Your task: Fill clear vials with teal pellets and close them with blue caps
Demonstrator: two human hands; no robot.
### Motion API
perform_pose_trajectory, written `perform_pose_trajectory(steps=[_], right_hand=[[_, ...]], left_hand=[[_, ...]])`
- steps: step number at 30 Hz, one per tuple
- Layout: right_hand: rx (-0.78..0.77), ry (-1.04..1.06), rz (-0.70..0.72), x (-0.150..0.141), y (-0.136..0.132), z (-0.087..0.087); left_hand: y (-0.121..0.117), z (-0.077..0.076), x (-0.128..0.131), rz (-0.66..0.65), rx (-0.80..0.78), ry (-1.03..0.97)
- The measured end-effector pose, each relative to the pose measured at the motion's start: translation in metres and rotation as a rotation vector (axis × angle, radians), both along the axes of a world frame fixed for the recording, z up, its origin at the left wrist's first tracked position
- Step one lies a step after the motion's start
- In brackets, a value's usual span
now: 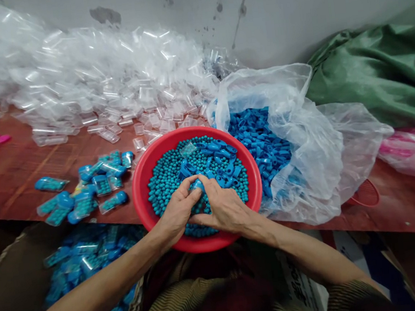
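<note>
Left hand (178, 208) and right hand (227, 206) are pinching a blue piece (197, 186) | hovering above red basin (141, 196), probably catching any dropped beads (165, 174)

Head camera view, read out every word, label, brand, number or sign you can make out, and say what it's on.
No text is clear enough to quote.
White printed item under the table: large dark characters, too blurred and partly hidden to read.
Red bowl: no lettering seen.
Clear plastic bag: no lettering seen.
</note>
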State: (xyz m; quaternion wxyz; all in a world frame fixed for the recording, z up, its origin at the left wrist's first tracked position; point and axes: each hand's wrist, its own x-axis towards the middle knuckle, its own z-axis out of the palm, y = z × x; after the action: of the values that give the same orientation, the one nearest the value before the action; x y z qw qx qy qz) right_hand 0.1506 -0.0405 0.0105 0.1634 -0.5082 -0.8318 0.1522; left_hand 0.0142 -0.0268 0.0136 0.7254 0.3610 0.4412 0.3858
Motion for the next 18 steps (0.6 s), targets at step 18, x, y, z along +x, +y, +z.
perform_pose_trajectory(steps=[18], right_hand=[[-0.046,0.095,0.059,0.001,0.003,-0.005]], left_hand=[[0.002,0.003,-0.003,-0.037,0.203,0.304]])
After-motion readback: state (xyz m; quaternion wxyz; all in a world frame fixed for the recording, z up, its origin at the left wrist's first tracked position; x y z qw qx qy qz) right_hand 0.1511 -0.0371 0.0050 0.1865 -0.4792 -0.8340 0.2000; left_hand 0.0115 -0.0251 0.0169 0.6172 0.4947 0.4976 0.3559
